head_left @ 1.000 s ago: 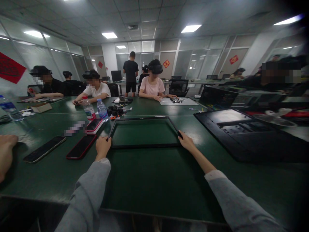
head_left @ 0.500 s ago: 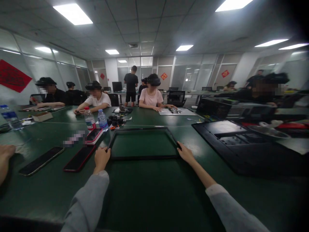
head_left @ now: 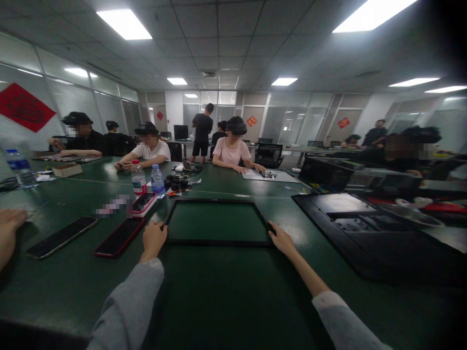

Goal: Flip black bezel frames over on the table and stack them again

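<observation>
A thin black rectangular frame (head_left: 219,243), like a monitor bezel, is held between my two hands in the middle of the view. Through its opening shows the green tabletop (head_left: 226,301). My left hand (head_left: 153,239) grips its left side near the front corner, fingers closed round the edge. On the opposite side my right hand (head_left: 282,238) is closed on the right edge. Whether the frame rests on the table or is slightly raised, I cannot tell.
Left of the frame lie a red-edged phone (head_left: 118,238), a dark phone (head_left: 62,237) and two bottles (head_left: 139,179). At the far left is another person's hand (head_left: 10,223). A large black panel (head_left: 365,223) lies on the right. Several people sit around.
The view has tilted slightly upward and turned a little left, so the background sits lower and to the right. Both hands keep their hold on the frame, which shows little movement.
</observation>
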The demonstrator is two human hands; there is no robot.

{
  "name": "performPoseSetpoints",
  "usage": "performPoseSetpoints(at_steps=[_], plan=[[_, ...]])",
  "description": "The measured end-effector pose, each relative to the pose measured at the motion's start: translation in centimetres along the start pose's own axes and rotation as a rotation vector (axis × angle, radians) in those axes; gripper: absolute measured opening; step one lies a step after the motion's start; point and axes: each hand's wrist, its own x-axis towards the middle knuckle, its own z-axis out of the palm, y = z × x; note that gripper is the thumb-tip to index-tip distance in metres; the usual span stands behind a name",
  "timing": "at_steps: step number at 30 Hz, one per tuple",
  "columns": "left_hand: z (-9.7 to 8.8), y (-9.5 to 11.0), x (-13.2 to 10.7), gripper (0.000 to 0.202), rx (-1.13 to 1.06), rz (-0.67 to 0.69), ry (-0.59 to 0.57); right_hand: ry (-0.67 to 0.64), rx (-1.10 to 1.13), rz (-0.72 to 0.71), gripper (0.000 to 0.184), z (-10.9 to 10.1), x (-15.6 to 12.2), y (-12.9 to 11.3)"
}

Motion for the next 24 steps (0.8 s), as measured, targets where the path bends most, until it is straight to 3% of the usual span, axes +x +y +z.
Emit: performPoseSetpoints(at_steps=[24], plan=[[-0.10,0.09,-0.28,0.047,0.012,0.019,0.023,-0.013,0.023,-0.024,0.054,0.57,0.36,0.81]])
